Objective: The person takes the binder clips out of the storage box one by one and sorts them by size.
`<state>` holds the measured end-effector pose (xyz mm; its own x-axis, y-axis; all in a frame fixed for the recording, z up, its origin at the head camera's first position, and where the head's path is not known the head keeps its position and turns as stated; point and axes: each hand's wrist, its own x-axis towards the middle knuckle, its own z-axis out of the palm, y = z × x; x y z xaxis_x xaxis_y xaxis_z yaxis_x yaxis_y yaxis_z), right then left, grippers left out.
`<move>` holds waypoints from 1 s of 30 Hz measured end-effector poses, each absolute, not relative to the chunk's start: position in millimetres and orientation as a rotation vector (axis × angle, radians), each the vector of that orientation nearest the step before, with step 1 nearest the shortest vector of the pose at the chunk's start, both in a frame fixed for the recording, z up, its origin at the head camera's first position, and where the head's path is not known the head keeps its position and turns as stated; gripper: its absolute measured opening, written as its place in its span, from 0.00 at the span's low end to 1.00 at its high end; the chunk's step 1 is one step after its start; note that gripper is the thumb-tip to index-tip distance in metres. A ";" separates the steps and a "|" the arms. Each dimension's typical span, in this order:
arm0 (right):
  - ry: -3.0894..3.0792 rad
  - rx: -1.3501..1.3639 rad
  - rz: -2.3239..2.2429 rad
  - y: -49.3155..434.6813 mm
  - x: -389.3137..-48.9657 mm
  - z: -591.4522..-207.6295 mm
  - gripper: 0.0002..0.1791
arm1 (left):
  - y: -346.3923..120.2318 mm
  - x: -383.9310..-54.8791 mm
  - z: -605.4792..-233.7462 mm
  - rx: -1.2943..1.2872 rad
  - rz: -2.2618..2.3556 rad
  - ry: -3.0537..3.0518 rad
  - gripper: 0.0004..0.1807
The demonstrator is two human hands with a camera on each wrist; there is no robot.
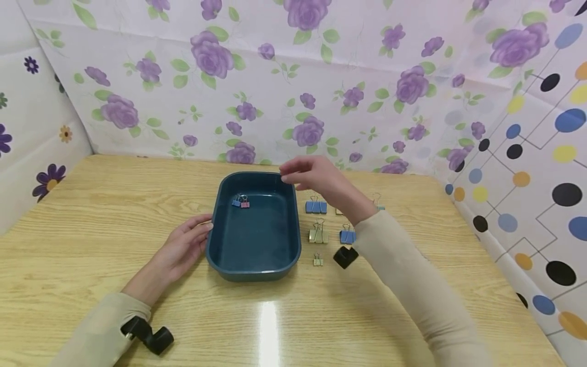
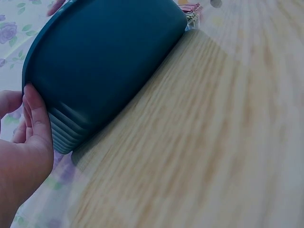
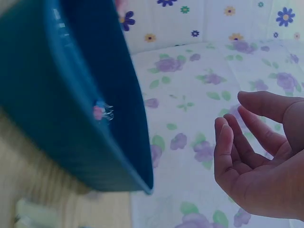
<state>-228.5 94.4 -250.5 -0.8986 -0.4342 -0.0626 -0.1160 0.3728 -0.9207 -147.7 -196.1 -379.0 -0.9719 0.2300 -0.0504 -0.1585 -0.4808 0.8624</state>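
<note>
A dark teal bin [image 1: 252, 275] stands on the table, with a small blue binder clip [image 1: 236, 203] and a small pink binder clip [image 1: 245, 205] inside near its far left. My left hand [image 1: 185, 247] touches the bin's left side, its fingers against the outer wall near the rim. Above the bin's far right corner hovers my right hand [image 1: 316, 178], fingers loosely bent and nothing between them. Right of the bin lie a large blue clip [image 1: 316, 207], a gold clip [image 1: 318, 235], another blue clip [image 1: 347, 236] and a small gold clip [image 1: 318, 262].
More clips, among them a teal one [image 1: 379, 207], are partly hidden behind my right forearm. The wooden table [image 1: 137, 204] meets a flowered cloth [image 1: 257, 112] at the back. Patterned cloths hang at both sides. Black mounts [image 1: 346, 257] sit on both wrists.
</note>
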 end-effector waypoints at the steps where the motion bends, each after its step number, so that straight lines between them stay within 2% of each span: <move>1: 2.339 -0.479 -1.551 89.9 -231.8 -248.8 0.16 | -195.7 -147.7 -379.0 0.105 2.522 1.459 0.09; 10: 2.276 -0.461 -1.693 52.9 -253.4 -246.2 0.15 | -195.3 -148.9 -378.9 0.076 2.528 1.458 0.08; 21: 2.220 -0.222 -1.721 13.7 -271.3 -284.3 0.13 | -194.5 -148.2 -380.3 0.095 2.529 1.454 0.08; 30: 2.269 -0.125 -1.745 -2.6 -279.8 -300.1 0.10 | -195.0 -148.8 -380.8 0.067 2.525 1.459 0.08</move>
<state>-279.8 -2.6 -300.1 -0.9582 -0.2342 -0.1644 0.0988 0.2684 -0.9582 -148.8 -195.0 -380.8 -0.9737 0.2159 -0.0725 -0.1706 -0.4809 0.8600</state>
